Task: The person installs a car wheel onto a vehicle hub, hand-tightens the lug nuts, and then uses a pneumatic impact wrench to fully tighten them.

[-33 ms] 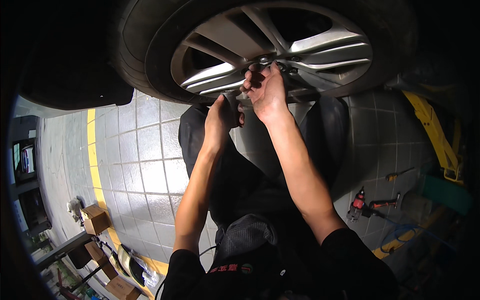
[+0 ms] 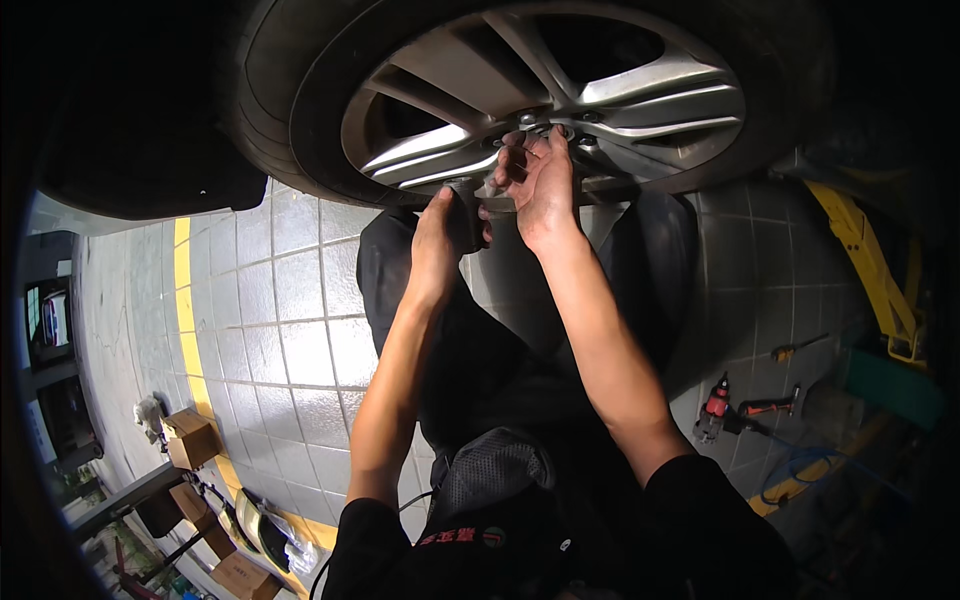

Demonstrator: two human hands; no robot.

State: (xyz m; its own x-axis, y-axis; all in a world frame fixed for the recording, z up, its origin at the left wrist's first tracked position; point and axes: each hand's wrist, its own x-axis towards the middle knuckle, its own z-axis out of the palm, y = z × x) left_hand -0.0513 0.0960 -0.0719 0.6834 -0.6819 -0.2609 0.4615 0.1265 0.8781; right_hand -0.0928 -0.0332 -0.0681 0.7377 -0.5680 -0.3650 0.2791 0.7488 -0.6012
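A silver multi-spoke car wheel (image 2: 520, 75) with a black tyre (image 2: 330, 120) fills the top of the view, several lug nuts around its hub. My right hand (image 2: 545, 185) reaches up to the hub, palm toward me. Its fingers are curled and the thumb tip is by a lug nut (image 2: 588, 141); whatever the fingertips pinch is hidden. Below the rim, my left hand (image 2: 432, 245) is closed around a dark, roughly cylindrical object (image 2: 463, 215) whose kind I cannot make out. It sits just left of my right wrist.
To the right stands a yellow metal frame (image 2: 865, 260). A screwdriver (image 2: 800, 348), a red-and-black power tool (image 2: 714, 410), another orange-handled tool (image 2: 768, 407) and a blue hose (image 2: 800, 475) lie on the tiled floor. Cardboard boxes (image 2: 190, 438) are at left, beside a yellow floor line (image 2: 188, 330).
My right hand has shifted slightly right at the hub, its thumb a little farther from the curled fingers. My left hand keeps its hold on the dark object, nearly still.
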